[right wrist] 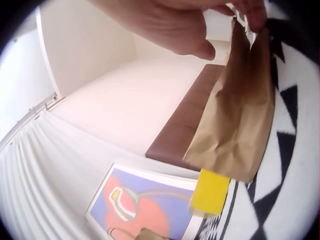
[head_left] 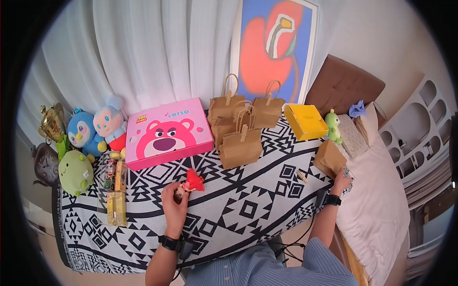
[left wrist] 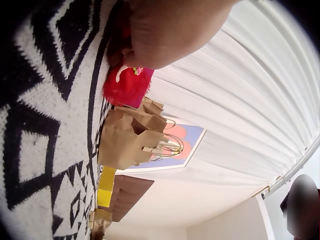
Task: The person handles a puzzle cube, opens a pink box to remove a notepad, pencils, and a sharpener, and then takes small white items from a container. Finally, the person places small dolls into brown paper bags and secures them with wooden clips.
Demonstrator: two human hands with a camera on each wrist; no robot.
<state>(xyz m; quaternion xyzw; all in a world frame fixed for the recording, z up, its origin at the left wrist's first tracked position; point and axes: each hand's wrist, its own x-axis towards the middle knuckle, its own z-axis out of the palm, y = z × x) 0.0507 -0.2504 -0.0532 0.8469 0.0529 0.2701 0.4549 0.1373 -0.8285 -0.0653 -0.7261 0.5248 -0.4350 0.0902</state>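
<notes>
In the head view my left hand (head_left: 175, 206) holds a small doll (head_left: 179, 193) with bright red fluffy hair or skirt (head_left: 194, 181), just above the patterned cloth. The left wrist view has the red fluff (left wrist: 122, 87) below the left hand (left wrist: 170, 32), whose fingertips are mostly hidden. At the right, my right hand (head_left: 341, 182) is at the opening of a small brown paper bag (head_left: 329, 158) lying on the cloth. In the right wrist view the fingers of the right hand (right wrist: 175, 25) are at the top edge of that bag (right wrist: 235, 120); their grip is partly hidden.
A pink bear box (head_left: 169, 133), several brown bags (head_left: 241, 148) and a yellow box (head_left: 306, 122) stand along the back. Plush toys (head_left: 76, 172) and small packages (head_left: 116, 208) are at the left. A wooden clip (head_left: 302, 176) lies left of the small bag.
</notes>
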